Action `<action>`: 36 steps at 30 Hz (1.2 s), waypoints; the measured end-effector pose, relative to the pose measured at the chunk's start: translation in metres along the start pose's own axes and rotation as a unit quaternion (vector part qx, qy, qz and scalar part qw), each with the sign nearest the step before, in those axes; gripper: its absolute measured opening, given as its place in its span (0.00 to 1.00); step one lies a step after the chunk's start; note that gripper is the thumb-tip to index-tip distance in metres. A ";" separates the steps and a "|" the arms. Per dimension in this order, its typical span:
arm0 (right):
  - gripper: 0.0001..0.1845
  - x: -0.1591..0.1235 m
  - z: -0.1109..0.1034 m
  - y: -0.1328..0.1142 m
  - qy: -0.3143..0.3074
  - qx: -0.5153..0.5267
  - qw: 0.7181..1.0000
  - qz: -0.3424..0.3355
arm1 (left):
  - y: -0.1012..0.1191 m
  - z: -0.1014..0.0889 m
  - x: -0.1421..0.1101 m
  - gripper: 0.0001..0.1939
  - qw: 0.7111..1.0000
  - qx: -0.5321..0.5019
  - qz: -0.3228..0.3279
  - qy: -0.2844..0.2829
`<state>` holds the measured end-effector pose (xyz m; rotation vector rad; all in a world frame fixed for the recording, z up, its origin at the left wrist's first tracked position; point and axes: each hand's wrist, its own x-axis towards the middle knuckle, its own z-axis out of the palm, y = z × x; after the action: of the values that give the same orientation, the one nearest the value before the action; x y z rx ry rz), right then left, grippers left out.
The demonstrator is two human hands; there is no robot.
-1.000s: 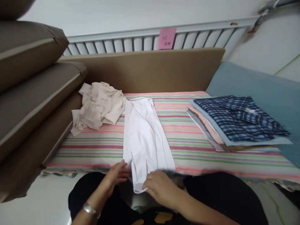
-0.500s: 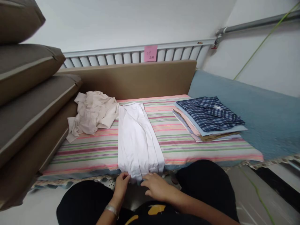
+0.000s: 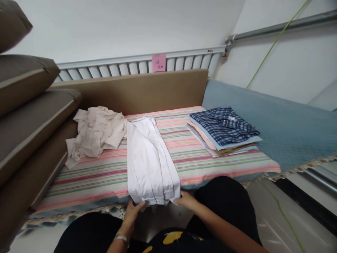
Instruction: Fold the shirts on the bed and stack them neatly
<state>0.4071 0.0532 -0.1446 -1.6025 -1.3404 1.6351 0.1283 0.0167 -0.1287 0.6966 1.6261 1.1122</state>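
A white shirt, folded into a long narrow strip, lies lengthwise on the striped cloth, its near end at the seat's front edge. My left hand is closed on the near left corner, thumb on top of the fabric. At the near right corner, my right hand pinches the shirt's edge, with the fingers partly hidden underneath. To the left sits a crumpled cream garment, touching or nearly touching the shirt's far end. On the right is a stack of folded shirts with a blue plaid shirt on top.
Brown cushions are piled high at the left. A brown backrest panel stands along the back, before a white radiator bearing a pink note. Blue upholstery extends right. My knees are close to the front edge.
My right hand has moved right to the shirt's near right corner and taken hold. My left hand has closed on the left corner. The camera view has shifted slightly right.
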 end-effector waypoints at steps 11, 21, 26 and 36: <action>0.23 -0.036 0.022 -0.013 -0.041 0.182 0.982 -0.020 | 0.006 0.005 -0.034 0.25 0.996 -0.034 -0.030 -0.075; 0.19 -0.096 0.011 -0.093 -0.063 0.257 0.964 -0.035 | 0.083 0.002 -0.099 0.22 0.985 -0.096 -0.074 -0.126; 0.21 -0.124 -0.007 -0.135 -0.069 0.258 0.962 -0.064 | 0.127 0.001 -0.123 0.21 0.969 -0.165 -0.072 -0.170; 0.20 -0.187 -0.017 -0.117 -0.081 0.286 0.954 -0.031 | 0.086 -0.012 -0.155 0.30 0.977 -0.084 -0.080 -0.178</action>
<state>0.4265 -0.0561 0.0468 -1.0906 -0.8542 1.9204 0.1615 -0.0842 0.0138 0.6028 1.2460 0.9341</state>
